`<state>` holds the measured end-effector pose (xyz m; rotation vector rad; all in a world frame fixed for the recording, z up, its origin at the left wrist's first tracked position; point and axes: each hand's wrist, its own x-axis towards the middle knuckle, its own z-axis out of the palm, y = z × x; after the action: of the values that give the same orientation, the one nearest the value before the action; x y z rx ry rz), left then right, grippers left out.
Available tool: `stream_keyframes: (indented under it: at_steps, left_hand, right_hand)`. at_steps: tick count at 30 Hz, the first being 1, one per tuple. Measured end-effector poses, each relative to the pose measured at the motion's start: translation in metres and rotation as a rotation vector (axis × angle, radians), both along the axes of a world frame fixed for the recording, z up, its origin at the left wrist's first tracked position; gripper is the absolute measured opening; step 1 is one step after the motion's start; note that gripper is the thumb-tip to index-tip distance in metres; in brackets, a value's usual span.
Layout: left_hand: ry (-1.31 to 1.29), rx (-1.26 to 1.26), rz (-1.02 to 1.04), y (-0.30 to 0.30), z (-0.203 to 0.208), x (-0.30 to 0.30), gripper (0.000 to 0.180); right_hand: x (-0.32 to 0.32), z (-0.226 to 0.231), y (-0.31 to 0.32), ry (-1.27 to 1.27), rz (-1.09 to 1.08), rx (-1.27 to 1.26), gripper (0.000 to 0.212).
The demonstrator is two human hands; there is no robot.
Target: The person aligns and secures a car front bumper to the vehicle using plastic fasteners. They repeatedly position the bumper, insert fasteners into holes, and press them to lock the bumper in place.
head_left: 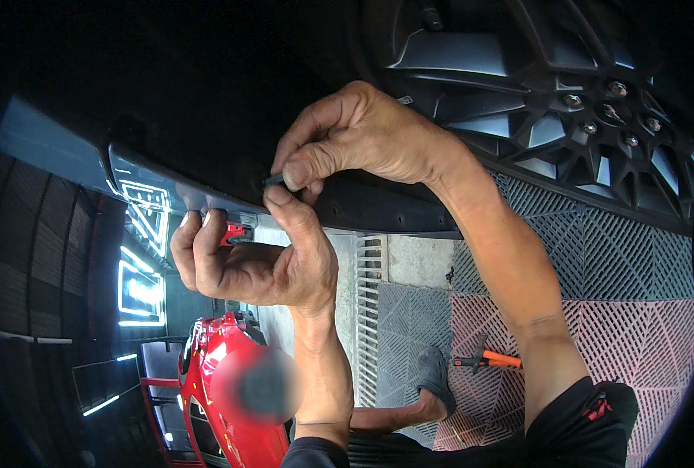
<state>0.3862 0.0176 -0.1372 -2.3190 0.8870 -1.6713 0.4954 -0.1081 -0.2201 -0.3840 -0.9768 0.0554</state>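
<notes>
My right hand (374, 136) reaches up into the dark wheel arch, thumb and fingers pinched round a small dark piece (275, 180). Its kind is too small and dark to tell. Just below it, my left hand (285, 261) holds the lower edge of a glossy dark body panel (156, 181). Its fingertips press on the shiny outer side, while the thumb lies over the inner edge, right against the small piece. To the right of the thumb runs a black strip (370, 209) with small holes. The inside of the arch is mostly lost in shadow.
A black spoked wheel (534, 117) fills the upper right, near my right forearm. Orange-handled pliers (487, 360) lie on grey and red floor grating (565, 351). A drain grate (368, 312) crosses the floor. My shoe (434, 378) and a red car (230, 351) appear below.
</notes>
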Motion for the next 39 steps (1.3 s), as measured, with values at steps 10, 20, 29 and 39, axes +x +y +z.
stream_keyframes:
  at_steps: [10, 20, 29, 39]
  left_hand:
    - [0.015, 0.0, -0.038, 0.006, -0.001, 0.003, 0.061]
    - [-0.013, 0.033, -0.004, 0.003, -0.002, 0.0, 0.066]
    - [0.02, 0.017, 0.003, 0.003, -0.004, 0.0, 0.067]
    - [0.025, -0.011, -0.036, -0.001, -0.006, 0.001, 0.066]
  right_hand:
    - [-0.002, 0.001, 0.009, 0.034, 0.043, 0.062, 0.024]
    - [-0.006, -0.002, 0.0, -0.08, -0.232, 0.012, 0.024]
    - [-0.011, -0.002, -0.005, -0.053, -0.247, 0.081, 0.019]
    - [-0.018, 0.003, -0.018, -0.215, -0.662, 0.123, 0.013]
